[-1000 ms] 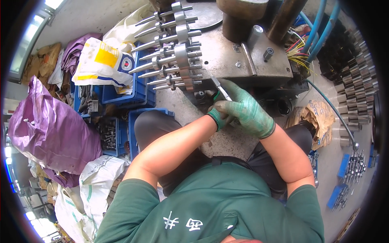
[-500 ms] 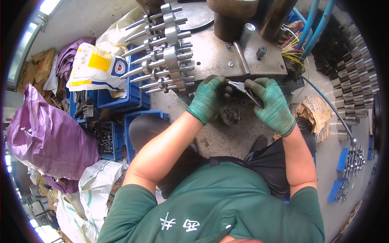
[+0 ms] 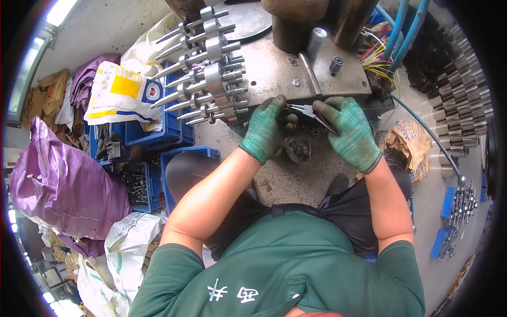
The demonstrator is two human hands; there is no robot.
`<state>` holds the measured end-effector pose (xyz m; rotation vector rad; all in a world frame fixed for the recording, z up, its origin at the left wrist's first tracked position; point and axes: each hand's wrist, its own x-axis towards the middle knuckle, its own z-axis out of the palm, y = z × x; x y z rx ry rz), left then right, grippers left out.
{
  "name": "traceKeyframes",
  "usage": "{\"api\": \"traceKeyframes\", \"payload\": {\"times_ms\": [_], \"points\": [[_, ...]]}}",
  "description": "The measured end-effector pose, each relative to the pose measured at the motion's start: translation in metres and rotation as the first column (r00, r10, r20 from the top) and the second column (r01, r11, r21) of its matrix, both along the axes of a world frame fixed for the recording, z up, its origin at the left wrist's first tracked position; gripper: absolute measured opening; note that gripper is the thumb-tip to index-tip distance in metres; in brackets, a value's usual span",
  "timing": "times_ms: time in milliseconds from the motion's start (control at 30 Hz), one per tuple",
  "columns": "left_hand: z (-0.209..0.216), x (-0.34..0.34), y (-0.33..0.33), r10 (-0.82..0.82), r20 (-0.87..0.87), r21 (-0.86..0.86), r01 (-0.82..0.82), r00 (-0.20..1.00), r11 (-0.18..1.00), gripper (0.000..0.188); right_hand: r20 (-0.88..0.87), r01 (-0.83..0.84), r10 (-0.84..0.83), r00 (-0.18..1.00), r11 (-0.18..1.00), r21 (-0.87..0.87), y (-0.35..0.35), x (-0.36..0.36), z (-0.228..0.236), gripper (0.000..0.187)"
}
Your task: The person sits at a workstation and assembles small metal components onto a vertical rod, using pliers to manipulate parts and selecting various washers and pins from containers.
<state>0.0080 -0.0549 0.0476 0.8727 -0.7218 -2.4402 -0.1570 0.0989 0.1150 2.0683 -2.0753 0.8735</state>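
Note:
Both my hands wear green gloves and meet just in front of the steel machine table [image 3: 269, 74]. My right hand [image 3: 348, 132] is closed round the handles of slim metal pliers [image 3: 302, 109], whose tips point left. At those tips, my left hand [image 3: 265, 129] pinches with thumb and forefinger; what it holds is too small to make out. Left of the hands, a row of steel shafts with round collars [image 3: 214, 79] lies along the table's left side. Below the fingers sits a clump of small dark parts [image 3: 297, 150], partly shadowed.
On the table are a lying steel rod [image 3: 310, 74], an upright cylinder [image 3: 317, 43], a short sleeve [image 3: 336, 65] and small rings [image 3: 296, 82]. Blue hoses [image 3: 401, 37] and loose wires hang at right. Blue crates [image 3: 150, 182] and a purple sack [image 3: 68, 185] stand left; stacked metal cylinders [image 3: 457, 100] far right.
The view has shifted slightly, so the table and shafts sit a little lower and further left. Both hands stay together; the pliers' tips remain at my left fingertips.

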Motion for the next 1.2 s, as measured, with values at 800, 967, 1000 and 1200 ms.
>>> {"api": "traceKeyframes", "payload": {"times_ms": [800,967,1000,1200], "points": [[-0.017,-0.006,0.013,-0.031,-0.016,-0.1,0.029,0.999,0.995,0.046,0.676,-0.114,-0.004,0.737,0.985,0.13,-0.042,0.008,0.023,0.059],[-0.031,-0.014,0.029,-0.217,0.038,-0.093,0.22,0.975,0.971,0.065,0.897,-0.217,-0.029,0.441,0.966,0.138,-0.072,0.034,0.047,0.06],[-0.027,-0.016,0.034,-0.242,0.049,-0.064,0.245,0.969,0.967,0.055,0.918,-0.217,-0.027,0.396,0.969,0.122,-0.074,0.036,0.046,0.06],[-0.009,-0.016,0.036,-0.285,0.095,-0.092,0.294,0.954,0.952,0.035,0.911,-0.245,-0.02,0.411,0.96,0.132,-0.084,0.035,0.043,0.061]]}}
